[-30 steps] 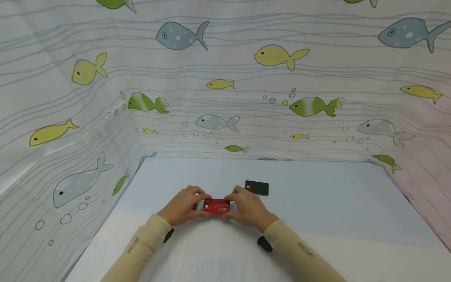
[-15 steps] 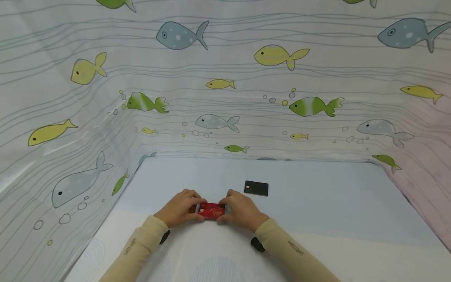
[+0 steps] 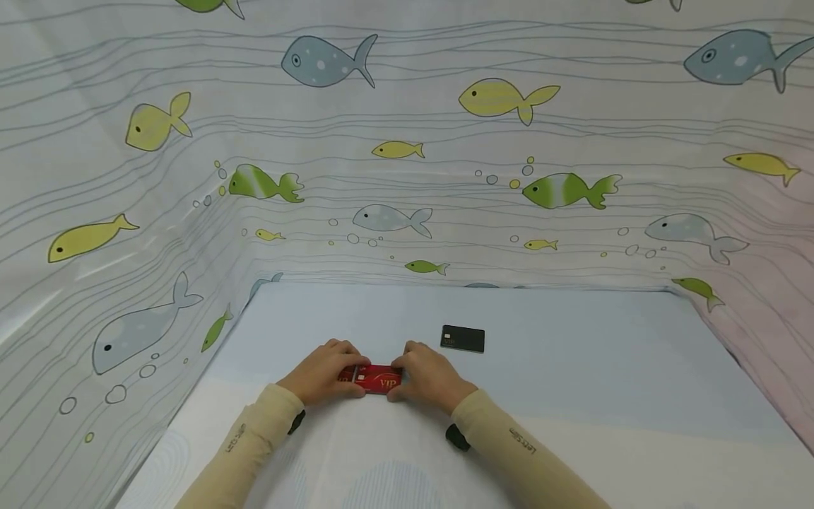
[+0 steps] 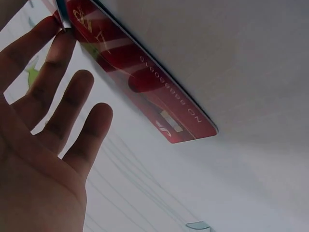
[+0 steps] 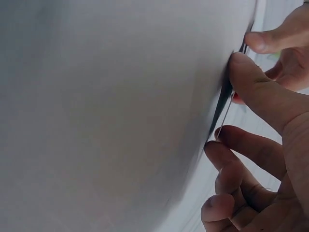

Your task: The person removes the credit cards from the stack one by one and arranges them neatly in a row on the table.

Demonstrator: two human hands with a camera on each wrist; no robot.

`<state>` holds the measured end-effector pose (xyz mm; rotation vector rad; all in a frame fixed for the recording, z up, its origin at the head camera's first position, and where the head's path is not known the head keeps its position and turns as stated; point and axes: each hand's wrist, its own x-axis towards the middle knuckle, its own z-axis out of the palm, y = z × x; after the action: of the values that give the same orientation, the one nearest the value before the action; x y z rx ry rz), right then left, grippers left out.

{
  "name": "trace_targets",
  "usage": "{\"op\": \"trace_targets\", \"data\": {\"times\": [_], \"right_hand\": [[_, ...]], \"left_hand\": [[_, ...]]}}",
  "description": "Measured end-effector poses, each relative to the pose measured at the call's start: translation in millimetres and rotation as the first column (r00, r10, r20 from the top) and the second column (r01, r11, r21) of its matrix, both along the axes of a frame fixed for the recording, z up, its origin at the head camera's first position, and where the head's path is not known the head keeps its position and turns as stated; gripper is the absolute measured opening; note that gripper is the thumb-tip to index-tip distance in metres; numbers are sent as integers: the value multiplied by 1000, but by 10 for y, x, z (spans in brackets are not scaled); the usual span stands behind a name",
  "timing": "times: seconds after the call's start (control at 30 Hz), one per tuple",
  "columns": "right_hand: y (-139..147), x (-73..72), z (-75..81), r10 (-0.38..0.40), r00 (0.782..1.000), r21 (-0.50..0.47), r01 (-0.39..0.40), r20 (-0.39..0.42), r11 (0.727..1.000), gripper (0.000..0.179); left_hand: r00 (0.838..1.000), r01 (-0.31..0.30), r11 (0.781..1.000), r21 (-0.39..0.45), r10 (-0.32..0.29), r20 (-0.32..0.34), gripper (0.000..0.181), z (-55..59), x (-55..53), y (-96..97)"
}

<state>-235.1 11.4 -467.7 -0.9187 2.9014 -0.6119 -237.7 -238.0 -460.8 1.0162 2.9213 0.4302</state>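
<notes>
A red card (image 3: 379, 379) marked VIP is between my two hands. My left hand (image 3: 322, 372) pinches its left end with thumb and fingertips. My right hand (image 3: 434, 376) grips the opposite end, thumb on the near edge and fingers on the far edge. A second red card (image 3: 345, 375) lies just left of it, mostly hidden by my left hand; the left wrist view shows its chip and number. In the right wrist view the thin edge of the held card (image 5: 226, 113) shows. Whether the two cards overlap, I cannot tell.
A black card (image 3: 463, 339) with a chip lies behind and to the right of my right hand. The white and pale blue table (image 3: 604, 375) meets fish-patterned curtains (image 3: 470, 233) at the back and sides.
Both hands have moved left with the red card, bringing it against or close to the second red card. The black card stays in place, no longer partly covered by my right hand.
</notes>
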Motion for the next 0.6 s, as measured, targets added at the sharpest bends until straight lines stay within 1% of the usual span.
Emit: {"op": "trace_targets", "data": {"times": [0.07,0.2,0.33,0.6], "right_hand": [[0,-2,2,-2,1000,2,2,19,1000,54],[4,6,8,-8,999,8,8,47,1000,54],[3,18,10,-13,999,32,12,43,999,53],[-3,36,10,-22,999,62,20,33,998,52]], "left_hand": [[1000,3,1000,-3,-3,0,50,9,-12,2],[1000,1,1000,-6,-1,22,48,23,-34,12],[999,-6,1000,-23,7,42,48,19,-54,24],[999,-11,999,-46,12,39,51,32,-48,37]]}}
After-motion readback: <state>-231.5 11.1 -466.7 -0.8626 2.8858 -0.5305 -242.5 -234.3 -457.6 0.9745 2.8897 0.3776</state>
